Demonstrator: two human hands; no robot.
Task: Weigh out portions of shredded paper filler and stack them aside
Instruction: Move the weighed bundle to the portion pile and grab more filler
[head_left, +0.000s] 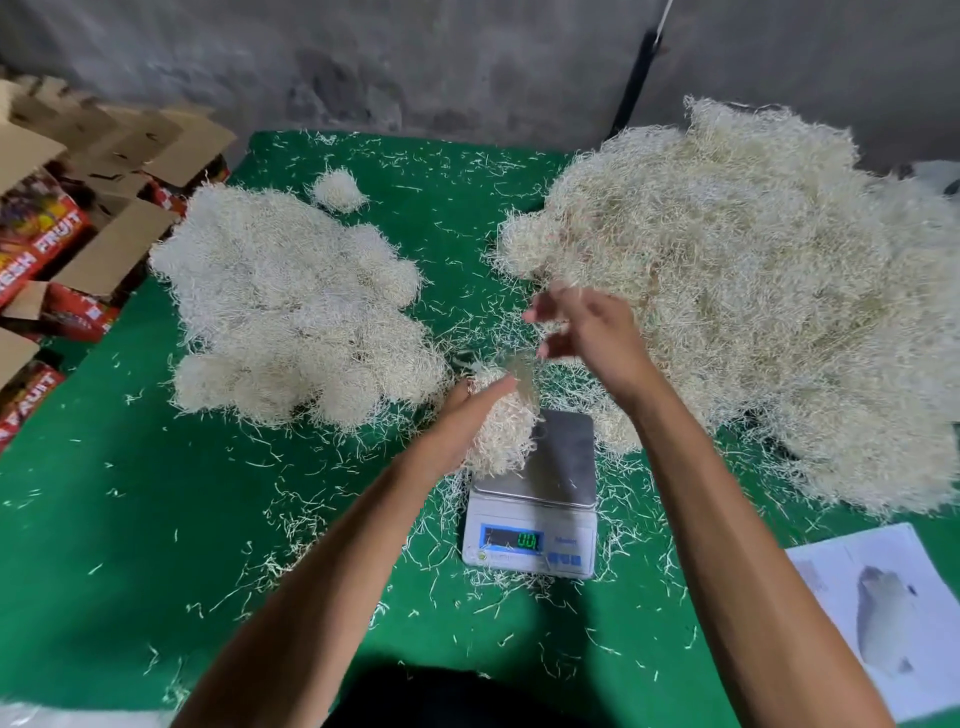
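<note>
A digital scale (535, 525) with a steel pan stands on the green mat, its display lit green. My left hand (467, 421) holds a wad of cream shredded paper (501, 426) at the pan's left edge, fingers laid along its top. My right hand (587, 327) hovers blurred above and behind the scale, fingers spread, with a few loose strands around it. A big loose heap of shredded paper (753, 291) fills the right side. To the left lies a group of rounded weighed portions (291, 301), with one small wad (337, 189) behind it.
The green mat (130, 519) is littered with stray strands. Open cardboard fruit boxes (62, 223) crowd the left edge. A printed white sheet (883, 613) lies at the front right. A grey wall and a dark pole (636, 78) stand behind.
</note>
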